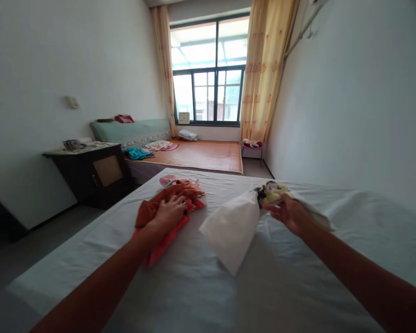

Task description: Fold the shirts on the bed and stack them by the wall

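A crumpled heap of orange and red clothes lies on the pale sheet-covered bed. My left hand rests on top of this heap with its fingers spread over the fabric. Farther right, a yellow cloth with a dark cartoon print lies bunched up. My right hand has its thumb and fingers at the near edge of that cloth, seemingly pinching it. Between the hands is a white cloth, pointed towards me; whether it joins the printed one I cannot tell.
Beyond stands a second bed with a brown mat, holding a blue garment and other cloths. A dark cabinet is at the left. A small stool stands below the curtain, near the right wall.
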